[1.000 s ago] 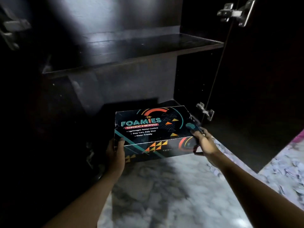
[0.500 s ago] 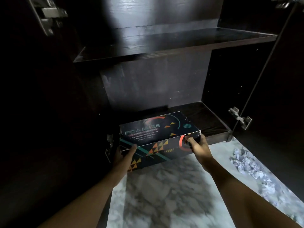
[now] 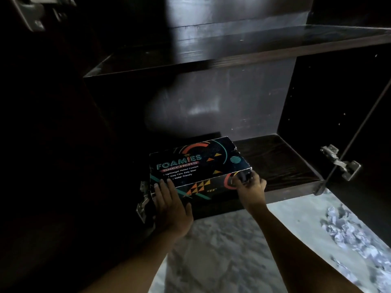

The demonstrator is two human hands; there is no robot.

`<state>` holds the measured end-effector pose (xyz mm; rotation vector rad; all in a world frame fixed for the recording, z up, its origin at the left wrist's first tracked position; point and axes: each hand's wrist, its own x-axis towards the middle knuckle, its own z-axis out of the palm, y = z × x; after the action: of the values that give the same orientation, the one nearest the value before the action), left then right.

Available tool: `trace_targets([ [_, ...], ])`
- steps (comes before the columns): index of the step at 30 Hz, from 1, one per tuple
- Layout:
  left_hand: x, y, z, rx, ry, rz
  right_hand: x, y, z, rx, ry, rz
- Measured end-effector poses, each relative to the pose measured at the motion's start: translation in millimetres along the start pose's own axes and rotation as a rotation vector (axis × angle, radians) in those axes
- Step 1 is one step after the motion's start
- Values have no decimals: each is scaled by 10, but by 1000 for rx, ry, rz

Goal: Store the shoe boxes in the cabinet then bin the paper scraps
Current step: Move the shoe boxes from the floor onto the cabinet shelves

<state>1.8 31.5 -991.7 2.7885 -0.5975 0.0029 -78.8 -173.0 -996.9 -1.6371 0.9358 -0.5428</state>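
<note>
Dark shoe box point(image 3: 198, 163) with "FOAMIES SKECHERS" printed on the lid lies flat on the bottom shelf point(image 3: 279, 163) of the cabinet point(image 3: 211, 106), toward the shelf's left end, long front side at the shelf's front edge; whether it overhangs that edge cannot be told; left hand point(image 3: 172, 200) spread flat against the box's front side at its left end, fingers straight, fingertips point(image 3: 161, 182) reaching the lid's edge, pressing and not gripping; right hand point(image 3: 250, 186) has its fingers curled round the box's front right corner and grips it there; thumb not clear in the dark.

Upper shelf point(image 3: 243, 49) runs across above the box; 2 hinges show: left hinge point(image 3: 142, 200) just beside the left hand, right hinge point(image 3: 340, 162) on the open door at the shelf's right front corner; paper scraps point(image 3: 349, 231) lie crumpled on the marble floor point(image 3: 222, 250) at the right, well apart from both hands.
</note>
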Motion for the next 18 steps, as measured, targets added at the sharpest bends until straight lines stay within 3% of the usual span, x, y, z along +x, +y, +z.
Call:
trace_targets([
  [10,1033,-66,-208,17,-203,-46,483,-206,466,24,-128,-169],
  [18,1222,-104,-372,-12,-311,-91,515,-192,482,-29,-178,-221],
])
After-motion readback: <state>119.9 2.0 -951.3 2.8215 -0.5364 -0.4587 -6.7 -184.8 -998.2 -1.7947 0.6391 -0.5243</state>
